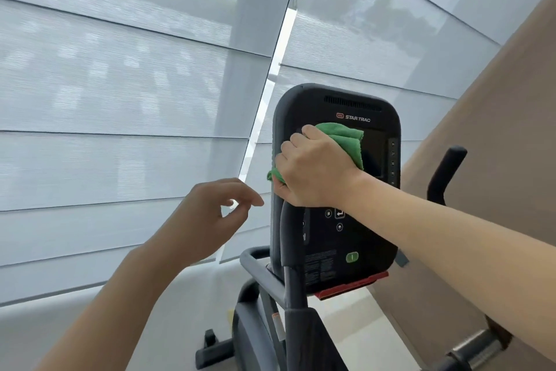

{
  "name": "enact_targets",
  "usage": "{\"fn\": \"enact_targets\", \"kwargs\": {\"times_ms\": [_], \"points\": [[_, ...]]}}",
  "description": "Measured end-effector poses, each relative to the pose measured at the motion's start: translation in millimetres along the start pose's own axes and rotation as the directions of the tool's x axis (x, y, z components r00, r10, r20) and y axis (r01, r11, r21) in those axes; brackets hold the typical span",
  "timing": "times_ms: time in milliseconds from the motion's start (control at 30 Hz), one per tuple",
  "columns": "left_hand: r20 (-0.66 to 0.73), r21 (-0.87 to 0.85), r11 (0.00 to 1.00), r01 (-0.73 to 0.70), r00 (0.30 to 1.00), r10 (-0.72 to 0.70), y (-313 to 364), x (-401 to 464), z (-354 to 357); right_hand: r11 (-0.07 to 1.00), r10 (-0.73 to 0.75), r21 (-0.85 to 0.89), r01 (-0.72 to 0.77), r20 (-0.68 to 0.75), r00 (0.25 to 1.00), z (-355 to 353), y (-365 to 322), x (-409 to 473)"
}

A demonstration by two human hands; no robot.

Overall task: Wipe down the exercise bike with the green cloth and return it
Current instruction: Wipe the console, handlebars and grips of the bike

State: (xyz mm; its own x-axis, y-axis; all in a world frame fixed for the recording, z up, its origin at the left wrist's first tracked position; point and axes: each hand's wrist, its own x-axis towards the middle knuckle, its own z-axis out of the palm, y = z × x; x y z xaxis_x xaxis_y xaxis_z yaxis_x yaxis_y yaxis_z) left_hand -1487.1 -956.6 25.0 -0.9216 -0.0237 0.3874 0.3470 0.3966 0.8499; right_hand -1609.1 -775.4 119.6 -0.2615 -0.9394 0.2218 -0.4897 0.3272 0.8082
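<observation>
Right hand point(316, 172) gripping green cloth point(343, 137)

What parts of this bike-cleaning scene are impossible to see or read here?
Head view only:
- Screen of the console: mostly covered by the right hand and green cloth.
- Small print beside the green button: too small.
- Saddle and pedals: outside the frame.
- Outdoors: veiled by blinds.

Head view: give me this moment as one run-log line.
step: wiping console | right hand: holds green cloth on screen | left hand: free, beside bike | cloth return: not yet
</observation>
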Motion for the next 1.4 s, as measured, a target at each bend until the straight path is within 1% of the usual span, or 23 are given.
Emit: {"fn": "enact_targets", "kwargs": {"times_ms": [67,133,167,233,300,367,400,467,567,633,733,800,900,967,1033,1100,1133,1200,1233,1300,1333,1367,1400], "points": [[0.019,-0.015,0.999,0.030,0.999,-0.029,-1,1,6,0.997,-0.024,-0.066,0.037,0.193,0.981,-11,-2,12],[0.074,-0.006,0.999,0.047,0.996,-0.047,0,-3,18,0.995,-0.082,-0.028,0.099,0.359,0.930,-21,-4,22],[0.105,-0.005,0.999,0.051,0.993,-0.051,1,-7,25,0.995,-0.091,0.009,0.096,0.406,0.909,-26,-4,25],[0.157,-0.009,0.998,0.065,0.986,-0.062,5,-14,37,0.996,-0.088,0.047,0.075,0.419,0.904,-34,-4,27],[0.189,0.004,0.998,0.056,0.980,-0.056,9,-17,43,0.997,-0.072,0.035,0.064,0.348,0.935,-32,-4,18],[0.185,0.003,0.999,0.039,0.982,-0.038,10,-17,41,0.998,-0.065,0.032,0.061,0.146,0.987,-17,-4,-2],[0.178,0.003,1.000,0.028,0.984,-0.028,10,-18,38,0.995,-0.078,0.057,0.077,0.026,0.997,-7,-3,-16],[0.166,0.013,1.000,0.010,0.986,-0.012,9,-21,30,0.990,-0.111,0.071,0.121,-0.128,0.985,9,-1,-42],[0.158,0.016,1.000,0.021,0.987,-0.023,2,-29,19,0.993,-0.082,0.058,0.100,-0.255,0.963,17,0,-41],[0.141,0.027,0.999,0.035,0.989,-0.039,-2,-31,13,0.992,-0.007,0.118,0.045,-0.303,0.953,19,-4,-26],[0.117,0.047,0.998,0.038,0.992,-0.043,-4,-32,9,0.980,0.097,0.193,-0.049,-0.244,0.965,16,-14,-8],[0.119,0.053,0.998,0.028,0.992,-0.035,0,-33,10,0.960,0.190,0.247,-0.130,-0.239,0.952,15,-19,-4],[0.153,0.085,0.996,0.001,0.988,-0.014,10,-30,16,0.924,0.258,0.358,-0.136,-0.317,0.913,10,-23,-5],[0.162,0.104,0.994,-0.013,0.987,-0.004,16,-28,16,0.878,0.345,0.456,-0.145,-0.392,0.853,0,-26,-10],[0.158,0.106,0.994,-0.021,0.987,0.004,20,-28,15,0.832,0.466,0.514,-0.207,-0.445,0.765,-13,-27,-24],[0.144,0.103,0.994,-0.024,0.990,0.009,22,-31,12,0.753,0.609,0.585,-0.301,-0.446,0.656,-23,-25,-44],[0.141,0.102,0.994,-0.026,0.990,0.012,23,-31,12,0.685,0.697,0.632,-0.363,-0.423,0.579,-25,-23,-55],[0.133,0.102,0.994,-0.028,0.991,0.015,24,-30,13,0.503,0.852,0.723,-0.474,-0.322,0.412,-24,-22,-68],[0.134,0.109,0.994,-0.030,0.991,0.016,26,-30,15,0.410,0.901,0.761,-0.503,-0.253,0.351,-21,-25,-70],[0.150,0.127,0.991,-0.036,0.989,0.017,32,-27,17,0.234,0.958,0.836,-0.496,-0.109,0.267,-13,-39,-62],[0.158,0.135,0.990,-0.039,0.987,0.017,35,-26,18,0.138,0.973,0.878,-0.459,-0.033,0.230,-12,-50,-55],[0.163,0.139,0.989,-0.040,0.986,0.017,37,-25,19,0.042,0.978,0.914,-0.404,0.046,0.204,-13,-62,-48],[0.168,0.144,0.989,-0.043,0.986,0.018,39,-23,20,-0.036,0.973,0.935,-0.354,0.113,0.199,-16,-73,-41]]}}
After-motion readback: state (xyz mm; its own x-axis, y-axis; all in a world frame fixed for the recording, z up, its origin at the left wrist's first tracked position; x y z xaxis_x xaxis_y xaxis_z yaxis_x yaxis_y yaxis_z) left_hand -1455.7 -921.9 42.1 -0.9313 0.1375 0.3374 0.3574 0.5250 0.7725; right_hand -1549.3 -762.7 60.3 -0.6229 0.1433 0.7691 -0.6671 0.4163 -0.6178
